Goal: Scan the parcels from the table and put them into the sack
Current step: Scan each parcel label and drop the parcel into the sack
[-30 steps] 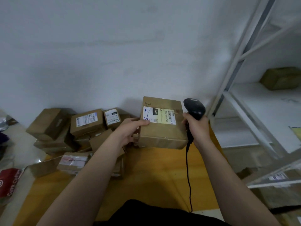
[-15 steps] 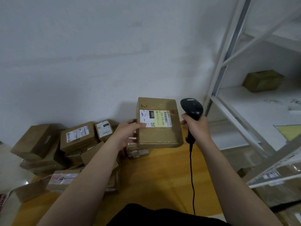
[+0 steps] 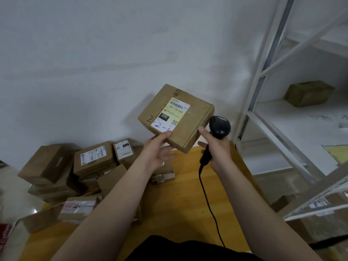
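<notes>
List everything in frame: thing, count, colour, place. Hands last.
held parcel: 1, brown cardboard with a white-yellow label, lifted above the table, tilted
scanner: 1, black, corded, just right of the held parcel
piled parcels: several, exact count unclear, brown, left side of the table against the wall
table: 1, yellow-orange, centre foreground
wall: 1, pale grey-white, behind the table
shelf rack: 1, white metal, right
shelf box: 1, olive-brown, on the rack
red bag: 1, red with white lettering, bottom left, cut off
black garment: 1, bottom edge
left hand: holds the held parcel's near corner, thumb on top
right hand: grips the scanner's handle
</notes>
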